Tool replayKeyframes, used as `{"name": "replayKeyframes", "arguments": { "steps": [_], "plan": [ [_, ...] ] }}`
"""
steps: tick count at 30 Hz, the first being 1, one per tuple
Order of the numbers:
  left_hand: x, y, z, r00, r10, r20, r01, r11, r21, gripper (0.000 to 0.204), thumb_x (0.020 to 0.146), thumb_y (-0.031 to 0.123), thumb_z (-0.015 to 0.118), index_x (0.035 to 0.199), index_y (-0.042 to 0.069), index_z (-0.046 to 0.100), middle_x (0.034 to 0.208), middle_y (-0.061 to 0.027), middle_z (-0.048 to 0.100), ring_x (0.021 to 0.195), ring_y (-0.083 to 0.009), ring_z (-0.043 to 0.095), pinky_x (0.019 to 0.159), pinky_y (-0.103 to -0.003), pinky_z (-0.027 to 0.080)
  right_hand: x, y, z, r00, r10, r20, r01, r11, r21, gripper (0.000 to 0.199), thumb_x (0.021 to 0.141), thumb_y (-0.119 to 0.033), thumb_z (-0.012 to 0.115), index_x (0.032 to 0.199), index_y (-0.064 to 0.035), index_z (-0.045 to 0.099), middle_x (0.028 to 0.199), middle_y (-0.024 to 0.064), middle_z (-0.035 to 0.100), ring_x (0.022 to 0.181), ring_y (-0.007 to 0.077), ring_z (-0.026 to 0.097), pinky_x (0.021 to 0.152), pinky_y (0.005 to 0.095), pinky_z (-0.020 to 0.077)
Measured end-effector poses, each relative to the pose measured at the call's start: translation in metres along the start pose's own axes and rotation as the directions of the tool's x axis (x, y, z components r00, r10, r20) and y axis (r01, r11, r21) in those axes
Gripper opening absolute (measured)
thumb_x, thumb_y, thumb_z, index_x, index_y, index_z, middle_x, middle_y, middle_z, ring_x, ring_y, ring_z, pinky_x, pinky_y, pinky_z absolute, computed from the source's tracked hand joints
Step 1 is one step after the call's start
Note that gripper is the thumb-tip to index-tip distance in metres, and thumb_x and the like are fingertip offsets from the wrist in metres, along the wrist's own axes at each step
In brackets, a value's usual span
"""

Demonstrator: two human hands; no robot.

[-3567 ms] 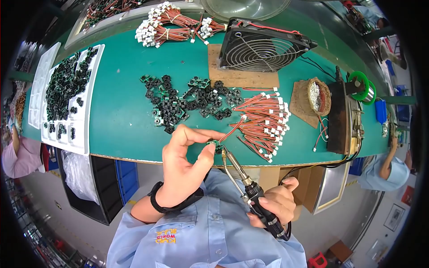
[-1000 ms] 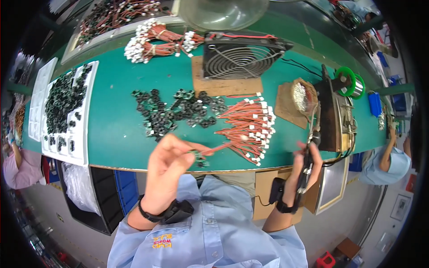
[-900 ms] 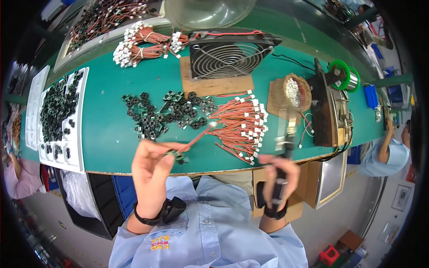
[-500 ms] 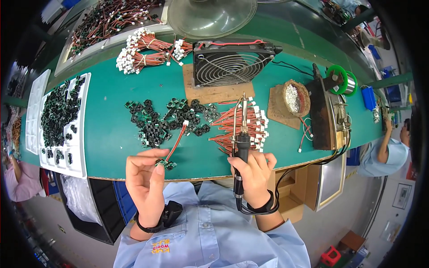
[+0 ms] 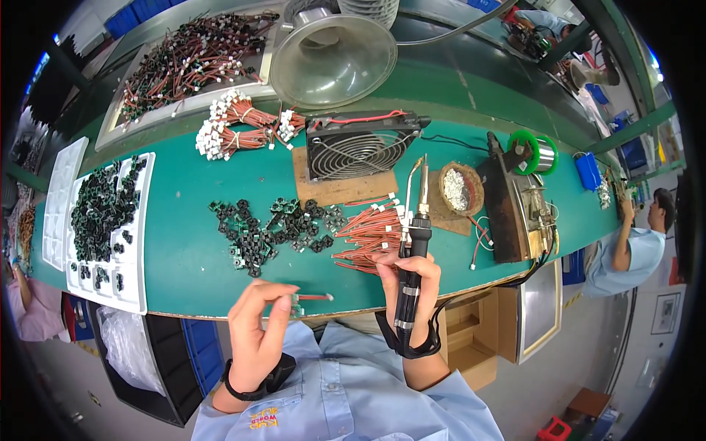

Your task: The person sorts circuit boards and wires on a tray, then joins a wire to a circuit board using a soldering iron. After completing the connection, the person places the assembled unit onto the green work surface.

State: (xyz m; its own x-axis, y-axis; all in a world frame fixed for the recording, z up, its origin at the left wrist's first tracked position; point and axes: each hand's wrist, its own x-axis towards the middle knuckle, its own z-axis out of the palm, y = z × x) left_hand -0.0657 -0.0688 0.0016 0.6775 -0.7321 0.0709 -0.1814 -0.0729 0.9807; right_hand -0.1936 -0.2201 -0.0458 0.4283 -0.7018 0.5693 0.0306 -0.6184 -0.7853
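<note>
Right grip (image 5: 426,281) holds soldering iron (image 5: 420,234), partly hiding red wires (image 5: 368,234).

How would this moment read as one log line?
left hand: holds small board with red wire | right hand: holds soldering iron | nearby: wire pile, fan

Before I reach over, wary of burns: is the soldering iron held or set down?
Held: the right hand is wrapped around the soldering iron.

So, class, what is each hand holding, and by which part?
Left hand: a small wired circuit board, pinched by its left side. Right hand: a soldering iron, by its black handle.
</note>
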Motion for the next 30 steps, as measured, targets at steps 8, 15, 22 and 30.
{"name": "replayKeyframes", "arguments": {
  "steps": [8, 15, 22, 30],
  "plan": [
    [0.005, 0.015, 0.009, 0.958, -0.158, 0.241, 0.159, 0.987, 0.015, 0.020, 0.091, 0.014, 0.046, 0.093, -0.002, 0.059, 0.085, -0.0035, 0.057, 0.075, -0.0076, 0.048, 0.067, -0.020, 0.037, 0.006, -0.006, -0.007, 0.993, -0.046, -0.109, 0.034, 0.993, -0.115, 0.040, 0.072, 0.012, 0.065, 0.097, -0.0095, 0.042, 0.082, 0.0104, 0.054, 0.074, 0.0195, 0.057, 0.069, 0.0300, 0.0464],
    [0.010, 0.017, 0.018, 0.905, -0.202, 0.375, 0.273, 0.950, -0.148, 0.023, 0.091, 0.018, 0.047, 0.091, -0.001, 0.059, 0.081, -0.0017, 0.058, 0.076, -0.0074, 0.050, 0.066, -0.021, 0.040, -0.006, -0.015, -0.009, 0.989, -0.142, -0.049, 0.137, 0.986, -0.094, 0.042, 0.065, 0.005, 0.073, 0.095, -0.0135, 0.051, 0.081, 0.0017, 0.064, 0.077, 0.0180, 0.061, 0.082, 0.0338, 0.0358],
    [0.018, 0.002, 0.029, 0.903, -0.197, 0.383, 0.272, 0.950, -0.154, 0.020, 0.091, 0.018, 0.049, 0.090, 0.000, 0.058, 0.082, -0.0010, 0.059, 0.075, -0.0078, 0.053, 0.065, -0.023, 0.043, -0.010, -0.012, -0.017, 0.942, -0.252, 0.223, 0.269, 0.962, -0.049, 0.045, 0.065, 0.001, 0.068, 0.105, -0.0132, 0.054, 0.086, 0.0058, 0.060, 0.078, 0.0222, 0.057, 0.080, 0.0353, 0.0350],
    [0.011, -0.021, 0.032, 0.950, -0.126, 0.287, 0.169, 0.977, -0.131, 0.010, 0.086, 0.011, 0.055, 0.081, 0.003, 0.057, 0.073, -0.0020, 0.056, 0.066, -0.0104, 0.052, 0.061, -0.024, 0.042, -0.016, -0.014, 0.000, 0.999, -0.040, 0.013, 0.038, 0.991, 0.127, 0.010, 0.087, -0.011, 0.050, 0.078, -0.0089, 0.053, 0.059, -0.0006, 0.043, 0.049, 0.0150, 0.042, 0.047, 0.0238, 0.0348]
  ]
}}
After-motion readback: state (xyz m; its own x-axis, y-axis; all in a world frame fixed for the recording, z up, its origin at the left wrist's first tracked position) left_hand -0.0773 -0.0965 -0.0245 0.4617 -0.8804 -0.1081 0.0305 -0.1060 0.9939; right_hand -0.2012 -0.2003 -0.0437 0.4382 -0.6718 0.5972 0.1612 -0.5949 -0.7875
